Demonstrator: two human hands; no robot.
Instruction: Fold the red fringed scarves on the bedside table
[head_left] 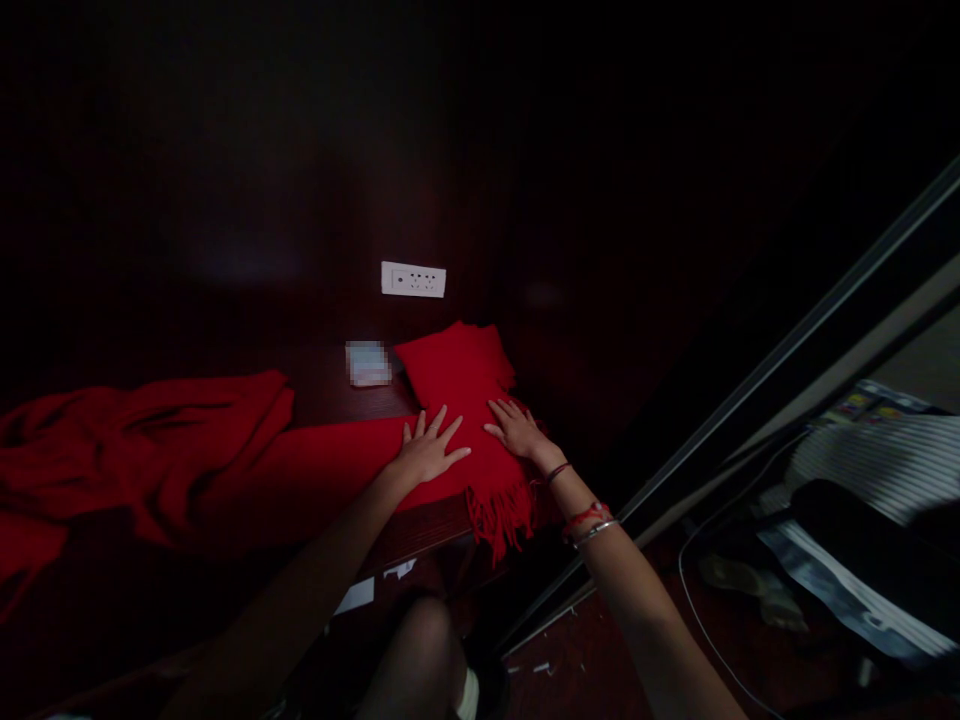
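Observation:
A red fringed scarf lies along a dark wooden surface, flattened and folded over at its right end, with the fringe hanging past the front edge. On the left the red cloth is bunched in loose folds. My left hand rests palm down on the flat part, fingers spread. Just right of it, my right hand lies on the folded end near the fringe, its fingers stretched out. Neither hand grips the cloth. Bracelets circle the right wrist.
A small pale blurred item sits behind the scarf. A white power socket is set in the dark back panel. On the right runs a metal-edged frame, with a white cable and striped fabric beyond it. My knee is below the front edge.

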